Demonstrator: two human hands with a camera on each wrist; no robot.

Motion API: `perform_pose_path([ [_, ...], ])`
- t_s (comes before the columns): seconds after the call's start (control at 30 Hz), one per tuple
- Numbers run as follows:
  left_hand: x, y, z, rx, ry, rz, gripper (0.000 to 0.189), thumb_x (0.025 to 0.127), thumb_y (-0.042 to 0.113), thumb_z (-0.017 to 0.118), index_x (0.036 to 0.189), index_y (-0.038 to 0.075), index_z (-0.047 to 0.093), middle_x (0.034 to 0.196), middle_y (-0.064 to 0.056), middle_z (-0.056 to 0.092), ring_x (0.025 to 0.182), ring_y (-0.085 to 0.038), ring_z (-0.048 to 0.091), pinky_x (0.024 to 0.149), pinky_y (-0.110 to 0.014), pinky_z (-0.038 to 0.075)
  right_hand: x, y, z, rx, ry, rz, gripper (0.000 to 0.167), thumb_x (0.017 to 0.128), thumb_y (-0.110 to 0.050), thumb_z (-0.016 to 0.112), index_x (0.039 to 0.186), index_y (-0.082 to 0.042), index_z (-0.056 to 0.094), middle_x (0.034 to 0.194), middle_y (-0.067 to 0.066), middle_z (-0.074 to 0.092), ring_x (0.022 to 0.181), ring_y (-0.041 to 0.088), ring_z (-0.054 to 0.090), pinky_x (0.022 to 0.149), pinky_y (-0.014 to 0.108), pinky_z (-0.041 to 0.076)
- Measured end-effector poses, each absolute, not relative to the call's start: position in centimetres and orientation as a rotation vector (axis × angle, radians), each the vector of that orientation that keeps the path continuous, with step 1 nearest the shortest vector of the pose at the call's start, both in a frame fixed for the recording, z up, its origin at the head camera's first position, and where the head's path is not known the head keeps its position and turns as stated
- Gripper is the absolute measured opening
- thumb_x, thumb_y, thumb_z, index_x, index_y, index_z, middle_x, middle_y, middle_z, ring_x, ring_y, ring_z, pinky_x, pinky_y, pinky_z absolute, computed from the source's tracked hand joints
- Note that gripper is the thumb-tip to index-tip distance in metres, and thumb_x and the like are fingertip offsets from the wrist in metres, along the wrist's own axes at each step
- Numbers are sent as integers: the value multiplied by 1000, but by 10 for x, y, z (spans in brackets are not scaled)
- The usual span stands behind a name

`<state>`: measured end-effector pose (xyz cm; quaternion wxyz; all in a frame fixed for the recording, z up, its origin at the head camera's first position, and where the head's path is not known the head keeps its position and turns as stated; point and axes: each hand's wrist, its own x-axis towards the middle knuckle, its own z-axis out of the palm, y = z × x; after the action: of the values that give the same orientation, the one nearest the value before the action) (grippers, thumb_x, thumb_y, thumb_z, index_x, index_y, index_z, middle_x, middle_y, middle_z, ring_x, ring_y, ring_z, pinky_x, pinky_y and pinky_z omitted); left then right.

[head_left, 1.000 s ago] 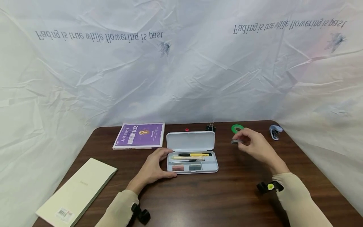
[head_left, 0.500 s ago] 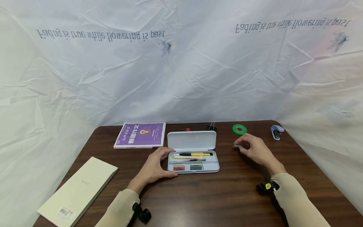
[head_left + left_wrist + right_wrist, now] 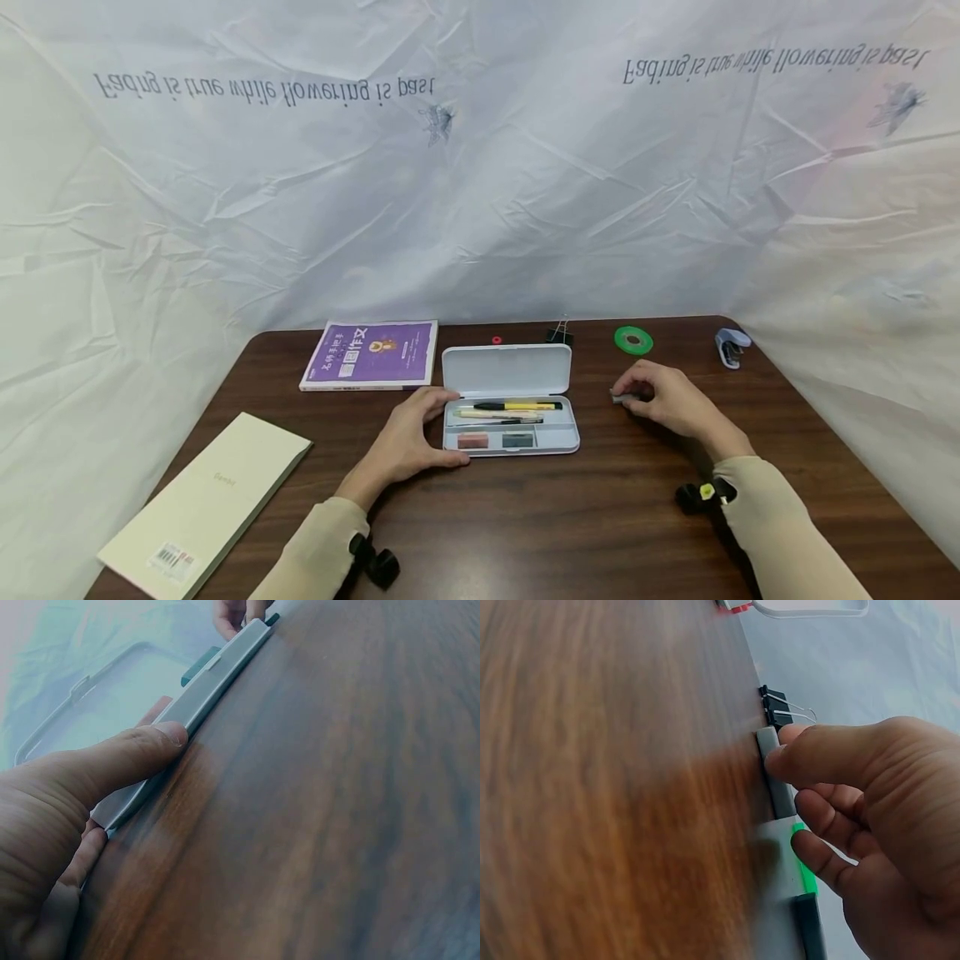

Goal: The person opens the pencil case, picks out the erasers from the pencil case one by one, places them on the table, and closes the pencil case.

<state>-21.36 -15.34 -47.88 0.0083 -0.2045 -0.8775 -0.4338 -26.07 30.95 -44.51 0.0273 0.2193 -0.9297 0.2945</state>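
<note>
A white pencil case [image 3: 512, 442] lies on the table with its lid [image 3: 506, 371] raised. Inside it are a yellow-and-black pen [image 3: 517, 407], other slim pens, a pinkish eraser [image 3: 472, 441] and a dark green block [image 3: 517, 439]. My left hand [image 3: 405, 437] grips the case's left end, thumb [image 3: 161, 739] on the front wall and fingers behind. To the right of the case, my right hand [image 3: 671, 400] pinches a small grey eraser-like block [image 3: 776, 780] between thumb and fingertips, close over the tabletop. Its far side is hidden by the fingers.
A green tape roll [image 3: 633, 340], a stapler [image 3: 731, 347], a black binder clip [image 3: 559, 336] and a small red ring [image 3: 497, 340] lie along the back. On the left are a purple book [image 3: 371, 354] and a cream notebook [image 3: 213, 504].
My right hand has come lower and nearer with the grey block, away from the green tape roll. The left hand and the pencil case have stayed in place.
</note>
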Motion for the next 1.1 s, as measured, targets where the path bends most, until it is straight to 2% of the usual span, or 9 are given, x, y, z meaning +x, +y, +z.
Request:
perform_pose_path([
  [0.37, -214, -152, -477, -627, -2748, -1374, 91, 71, 37, 109, 150, 17, 67, 152, -2, 63, 140, -27, 66, 119, -48, 56, -252, 303, -418, 649, -2825, 937, 20, 101, -7, 83, 119, -15, 80, 107, -4, 76, 96, 14, 70, 80, 29, 62],
  [0.5, -213, -153, -478, -632, -2757, -1377, 92, 71, 38, 109, 150, 16, 66, 153, -3, 63, 142, -26, 65, 120, -45, 55, -243, 286, -402, 702, -2723, 999, 20, 102, -11, 83, 121, -16, 80, 105, -5, 74, 94, 13, 70, 79, 27, 62],
  [0.7, -212, -154, -478, -644, -2743, -1368, 92, 71, 39, 109, 150, 15, 66, 152, -5, 63, 141, -27, 65, 119, -45, 56, -234, 244, -384, 873, -2658, 1098, 24, 102, -10, 83, 124, -19, 79, 112, -4, 75, 96, 12, 70, 81, 33, 65],
  [0.83, -211, -155, -478, -628, -2743, -1375, 92, 71, 38, 109, 149, 16, 67, 151, -3, 63, 141, -26, 65, 119, -45, 56, -231, 212, -386, 1030, -2624, 1181, 29, 101, -5, 83, 125, -20, 79, 115, 5, 77, 97, 11, 71, 80, 33, 65],
  [1.0, -213, -154, -479, -643, -2719, -1413, 91, 70, 35, 110, 148, 15, 67, 150, -2, 64, 139, -25, 67, 118, -46, 56, -226, 180, -401, 1167, -2645, 1159, 26, 100, -8, 84, 123, -18, 79, 111, 2, 76, 94, 9, 69, 78, 36, 65],
  [1.1, -214, -154, -479, -658, -2704, -1428, 91, 69, 33, 110, 147, 14, 67, 149, -2, 64, 138, -23, 67, 118, -45, 56, -224, 169, -410, 1220, -2700, 1101, 23, 100, -7, 84, 121, -14, 80, 109, 0, 75, 94, 10, 70, 82, 38, 66],
])
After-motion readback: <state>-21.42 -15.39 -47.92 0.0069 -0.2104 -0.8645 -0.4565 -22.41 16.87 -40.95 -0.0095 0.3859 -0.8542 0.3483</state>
